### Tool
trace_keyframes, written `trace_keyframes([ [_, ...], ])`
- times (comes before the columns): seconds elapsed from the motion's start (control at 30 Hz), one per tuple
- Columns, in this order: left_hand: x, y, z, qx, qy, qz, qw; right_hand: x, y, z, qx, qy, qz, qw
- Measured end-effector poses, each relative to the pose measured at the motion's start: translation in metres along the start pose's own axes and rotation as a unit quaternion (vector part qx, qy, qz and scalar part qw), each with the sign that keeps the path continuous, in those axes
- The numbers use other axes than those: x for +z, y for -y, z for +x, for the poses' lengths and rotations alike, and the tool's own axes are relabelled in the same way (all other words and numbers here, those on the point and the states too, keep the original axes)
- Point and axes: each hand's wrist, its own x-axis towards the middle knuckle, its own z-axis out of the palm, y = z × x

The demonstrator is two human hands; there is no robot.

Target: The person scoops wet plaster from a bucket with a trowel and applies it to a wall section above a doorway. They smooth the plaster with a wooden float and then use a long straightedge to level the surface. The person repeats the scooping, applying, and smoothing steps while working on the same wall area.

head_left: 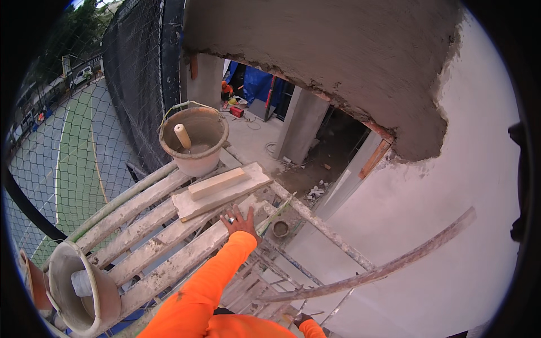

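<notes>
My left hand (240,219), a ring on one finger, lies with its fingers spread on the mortar-stained scaffold planks (186,248). Just beyond its fingertips is a plastering float (220,190), a flat board with a pale wooden bar handle. Behind the float stands a mortar-smeared bucket (197,155), with a wooden tool handle (182,136) sticking up inside. My right hand (291,314) shows only in part at the lower edge, beside the scaffold bars; its fingers cannot be made out. Above it, a long wooden straightedge (389,270) slants toward the wall.
Another bucket (104,293) with a whitish object inside stands at the near left. Chain-link fence (79,146) borders the left side. Wet mortar (338,50) covers the upper wall (422,225). Below are a small bucket (280,228), rubble (316,190) and a person in orange (226,89).
</notes>
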Motion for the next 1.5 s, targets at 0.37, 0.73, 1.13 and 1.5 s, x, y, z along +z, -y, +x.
trace_keyframes([
  [0.37,0.017,0.016,-0.022,0.099,-0.113,-0.196,0.969,0.047,-0.004,0.029,0.031,-0.103,-0.064,0.992],
  [0.73,0.059,0.057,-0.156,0.113,0.173,-0.655,0.727,-0.050,0.208,-0.101,-0.214,-0.391,0.235,0.864],
  [1.13,-0.036,0.108,-0.172,0.093,0.327,-0.843,0.417,-0.169,0.359,-0.132,-0.511,-0.438,-0.084,0.734],
  [1.5,0.016,0.200,-0.187,0.008,-0.311,-0.373,0.874,-0.129,0.223,-0.024,-0.193,-0.159,-0.190,0.949],
])
